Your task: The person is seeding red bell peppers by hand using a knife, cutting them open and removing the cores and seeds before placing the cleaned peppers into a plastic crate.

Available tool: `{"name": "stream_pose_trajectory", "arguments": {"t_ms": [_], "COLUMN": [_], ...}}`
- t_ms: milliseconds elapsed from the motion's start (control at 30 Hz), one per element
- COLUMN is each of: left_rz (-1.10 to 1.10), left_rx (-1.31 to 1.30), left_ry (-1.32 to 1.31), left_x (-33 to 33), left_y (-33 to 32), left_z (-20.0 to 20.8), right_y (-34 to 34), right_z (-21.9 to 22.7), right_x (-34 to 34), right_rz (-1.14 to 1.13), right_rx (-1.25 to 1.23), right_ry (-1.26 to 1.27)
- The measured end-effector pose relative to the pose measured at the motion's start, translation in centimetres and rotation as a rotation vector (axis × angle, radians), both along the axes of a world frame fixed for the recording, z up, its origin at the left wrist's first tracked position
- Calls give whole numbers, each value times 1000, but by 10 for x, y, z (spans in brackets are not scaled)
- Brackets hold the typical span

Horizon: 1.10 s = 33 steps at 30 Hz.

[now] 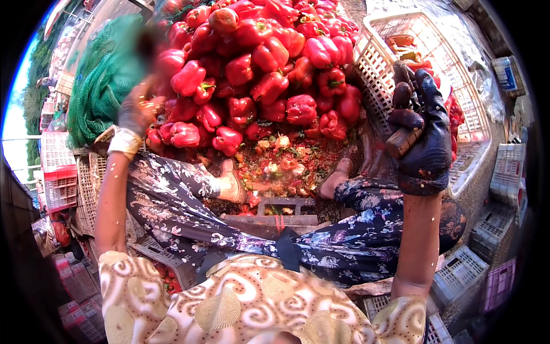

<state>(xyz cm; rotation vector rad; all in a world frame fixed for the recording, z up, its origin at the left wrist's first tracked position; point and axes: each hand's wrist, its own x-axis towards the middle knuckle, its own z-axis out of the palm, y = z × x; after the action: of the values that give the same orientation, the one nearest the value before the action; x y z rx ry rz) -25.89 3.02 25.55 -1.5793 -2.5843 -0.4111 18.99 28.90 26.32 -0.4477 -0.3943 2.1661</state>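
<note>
A large heap of red bell peppers [252, 69] lies in front of me. At its left edge is my left hand [137, 109], in a dark glove with a pale cuff; thumb and fingers look apart beside the peppers, partly blurred. My right hand [425, 137], in a black glove dotted with seeds, is raised over the near left side of a pale plastic crate [375, 71]. Its fingers are curled around a short wooden handle [403, 141]; whatever the handle carries is hidden. Red pepper pieces [409, 51] lie inside the crate.
Seeds and pepper scraps [281, 160] cover the ground between my feet, before a wooden frame [286, 207]. Green netting [106, 80] is bunched at the left. Stacked plastic crates [59, 155] stand left, and more crates [458, 275] stand at the right.
</note>
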Motion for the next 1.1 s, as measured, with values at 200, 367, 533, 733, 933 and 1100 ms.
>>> {"name": "stream_pose_trajectory", "arguments": {"t_ms": [200,367,533,733,933,1100], "left_rz": [20,298,325,219,65,-113], "left_rx": [-314,-375,-328,-285,467,543], "left_ry": [-74,-29,-35,-80,-900,-1324], "left_x": [109,148,141,119,123,162], "left_y": [150,193,201,189,166,164], "left_z": [-157,-213,-213,-211,-184,-111], "right_y": [-14,-9,-10,-11,-25,-30], "right_z": [20,14,11,3,7,-17], "right_x": [-6,-16,-19,-23,-36,-43], "right_rz": [9,41,216,341,446,636], "right_rx": [-86,-96,89,132,305,408], "right_ry": [-221,-267,-441,-553,-750,-806]}}
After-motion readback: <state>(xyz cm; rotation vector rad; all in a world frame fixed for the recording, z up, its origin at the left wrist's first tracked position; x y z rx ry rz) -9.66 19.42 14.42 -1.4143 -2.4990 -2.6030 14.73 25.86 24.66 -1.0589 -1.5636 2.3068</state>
